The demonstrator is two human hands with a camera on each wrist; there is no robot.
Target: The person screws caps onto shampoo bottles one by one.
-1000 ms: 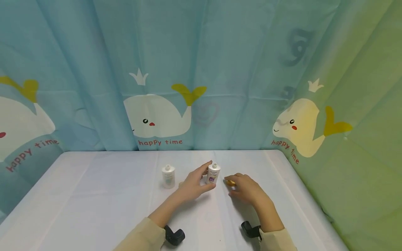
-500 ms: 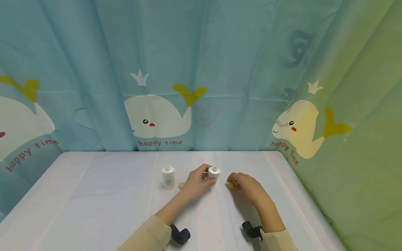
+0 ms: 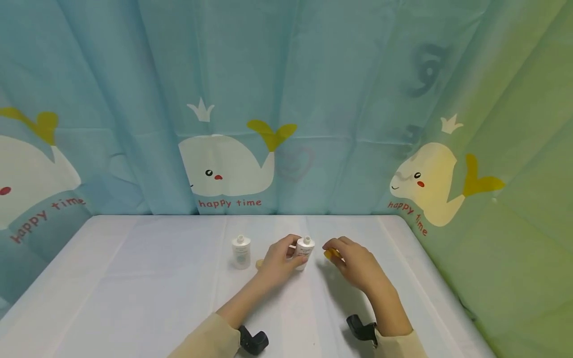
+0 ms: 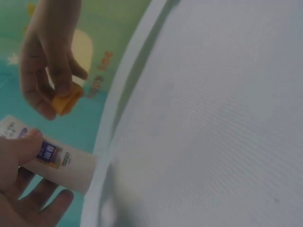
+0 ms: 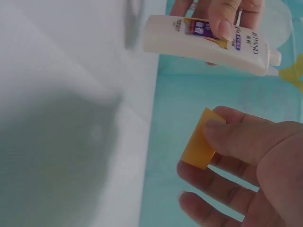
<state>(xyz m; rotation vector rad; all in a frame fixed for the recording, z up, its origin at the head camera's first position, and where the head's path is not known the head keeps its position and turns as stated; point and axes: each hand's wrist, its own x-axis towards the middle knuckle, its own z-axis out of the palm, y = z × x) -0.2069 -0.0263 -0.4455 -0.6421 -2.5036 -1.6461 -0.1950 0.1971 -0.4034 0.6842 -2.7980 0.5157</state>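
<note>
My left hand (image 3: 278,262) grips a white bottle (image 5: 208,42) between thumb and fingers. Purple and orange printing marks its front, and its narrow neck is uncapped. In the head view this bottle leans slightly; whether its base touches the table I cannot tell. To its right, my right hand (image 3: 358,262) pinches an orange cap (image 5: 201,144) above the table, thumb on one side and fingers on the other. Cap and bottle are apart. Left of my left hand stands a second white, uncapped bottle (image 3: 240,252). A yellowish cap-like piece (image 3: 259,264) lies beside it, partly hidden by the left hand.
Everything stands on a white table (image 3: 147,288). A blue-green curtain (image 3: 331,99) with whale prints hangs behind the table's far edge and along the right side. Black wrist mounts (image 3: 254,341) sit at both cuffs.
The left fingers have closed round the bottle, which has tipped slightly. The right hand has taken hold of the orange cap and lifted it off the table.
</note>
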